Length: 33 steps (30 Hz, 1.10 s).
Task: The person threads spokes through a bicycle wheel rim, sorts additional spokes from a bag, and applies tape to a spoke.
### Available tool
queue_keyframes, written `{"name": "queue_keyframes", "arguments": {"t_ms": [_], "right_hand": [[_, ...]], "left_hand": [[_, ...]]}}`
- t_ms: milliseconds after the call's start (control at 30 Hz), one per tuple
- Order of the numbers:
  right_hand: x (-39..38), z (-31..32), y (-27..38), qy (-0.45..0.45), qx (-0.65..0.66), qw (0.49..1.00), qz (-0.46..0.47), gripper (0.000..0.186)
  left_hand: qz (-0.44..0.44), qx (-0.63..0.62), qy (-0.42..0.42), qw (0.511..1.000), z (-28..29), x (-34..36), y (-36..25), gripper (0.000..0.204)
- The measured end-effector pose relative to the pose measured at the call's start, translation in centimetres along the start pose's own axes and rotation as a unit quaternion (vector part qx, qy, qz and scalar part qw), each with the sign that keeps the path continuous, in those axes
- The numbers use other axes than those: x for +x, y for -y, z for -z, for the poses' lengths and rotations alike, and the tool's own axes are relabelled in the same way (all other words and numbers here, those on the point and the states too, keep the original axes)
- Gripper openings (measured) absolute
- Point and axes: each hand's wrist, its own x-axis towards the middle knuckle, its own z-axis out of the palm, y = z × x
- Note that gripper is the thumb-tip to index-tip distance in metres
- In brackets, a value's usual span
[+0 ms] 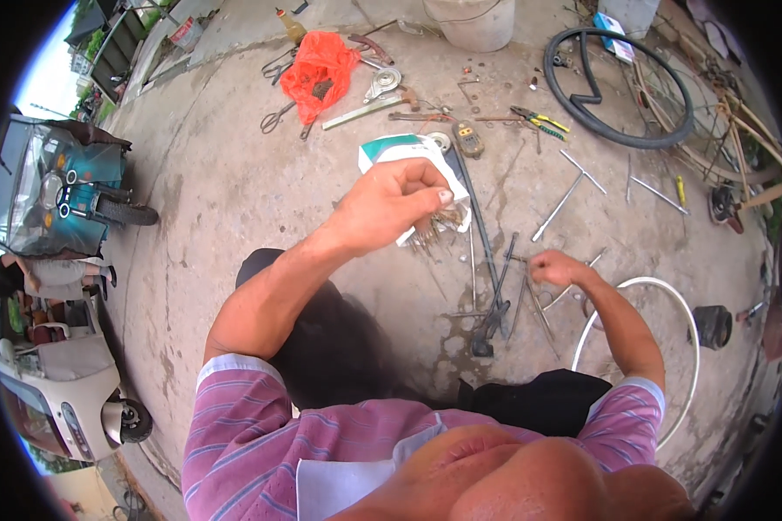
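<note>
My left hand (400, 204) is held over a white and green plastic bag (389, 149), thumb and fingers closed in a pinch; what lies between them cannot be made out. Thin brownish rods (424, 236), like wire spokes, fan out below that hand at the bag's edge. Farther right, my right hand (554, 267) is low over the concrete with its fingers curled together, slightly blurred. Whatever it grips is hidden. Beside it lie several thin metal rods and a long dark bar tool (485, 334). A T-shaped wrench (573, 193) rests beyond my right hand.
A white wheel rim (698, 347) lies at my right, near a black cylinder (714, 326). Farther off are a black tyre (619, 143), yellow-handled pliers (539, 119), a hammer (374, 110), a red plastic bag (308, 65) and a bucket (473, 26). Parked vehicles, including a blue three-wheeler (82, 187), stand left.
</note>
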Motion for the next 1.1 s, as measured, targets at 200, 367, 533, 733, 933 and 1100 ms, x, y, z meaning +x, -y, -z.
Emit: {"name": "queue_keyframes", "arguments": {"t_ms": [200,367,533,733,933,1100], "right_hand": [[-3.0,10.0,9.9,-0.224,0.312,0.915,0.125,0.014],[-6.1,15.4,13.5,-0.199,0.481,0.787,0.332,0.015],[-7.7,16.5,14.1,-0.129,0.524,0.731,0.418,0.02],[-8.2,16.9,14.8,-0.133,0.549,0.704,0.429,0.021],[-7.9,17.0,14.8,-0.097,0.547,0.7,0.449,0.02],[-6.9,16.2,14.3,-0.095,0.558,0.723,0.397,0.021]], "left_hand": [[-0.021,0.008,-0.053,0.998,0.6,2.2,0.1,0.016],[-0.029,0.041,-0.105,0.993,1.2,3.2,0.9,0.016],[-0.068,0.04,-0.238,0.968,3.9,3.3,0.2,0.019],[-0.081,-0.041,-0.227,0.97,6.4,2.2,-0.6,0.029],[-0.114,-0.128,-0.121,0.978,5.5,1.8,-1.0,0.033],[-0.109,-0.101,-0.129,0.981,6.0,2.0,0.5,0.02]]}}
